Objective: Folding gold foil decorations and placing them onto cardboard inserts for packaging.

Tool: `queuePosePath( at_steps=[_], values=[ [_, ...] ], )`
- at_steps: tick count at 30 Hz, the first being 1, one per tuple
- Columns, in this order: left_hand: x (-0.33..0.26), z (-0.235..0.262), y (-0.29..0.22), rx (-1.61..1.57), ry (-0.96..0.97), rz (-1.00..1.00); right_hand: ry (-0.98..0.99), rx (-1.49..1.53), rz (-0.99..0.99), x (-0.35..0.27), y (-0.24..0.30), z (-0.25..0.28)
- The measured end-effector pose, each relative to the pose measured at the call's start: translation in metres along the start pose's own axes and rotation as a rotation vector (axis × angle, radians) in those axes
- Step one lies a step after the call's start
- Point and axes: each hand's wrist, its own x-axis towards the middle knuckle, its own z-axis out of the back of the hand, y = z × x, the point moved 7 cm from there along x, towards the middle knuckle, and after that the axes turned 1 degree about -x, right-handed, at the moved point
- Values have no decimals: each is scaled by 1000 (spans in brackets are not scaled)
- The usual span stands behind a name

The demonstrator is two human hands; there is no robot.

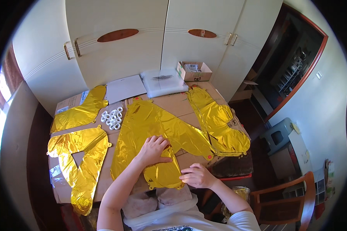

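Observation:
A large flat gold foil balloon [150,127] lies in the middle of the cardboard-covered table [181,104]. My left hand [153,149] rests flat on its lower part, fingers spread. My right hand [196,176] presses the lower right edge of a smaller gold foil piece [162,173] near the table's front edge, fingers bent. Neither hand visibly grips anything. More gold foil balloons lie around: one at the right [219,123], one at the left front [81,161], one at the far left [81,109].
A pile of small white rings [112,118] sits left of the big balloon. White flat packets [125,87], a clear plastic bag [164,81] and an open cardboard box [194,71] stand at the table's back by white cupboard doors. A wooden chair [293,198] is at the right.

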Motion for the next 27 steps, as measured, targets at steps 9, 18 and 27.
queuePosePath(
  at_steps=[9,18,27],
  values=[
    [-1,-2,2,10,-19,2,-112,-21,-215,33,-34,-4],
    [-3,-2,2,-4,-34,-16,-13,-102,-279,40,-56,-23],
    [-2,-3,2,-24,-2,-1,151,-138,-300,48,-70,-24]
  ],
)
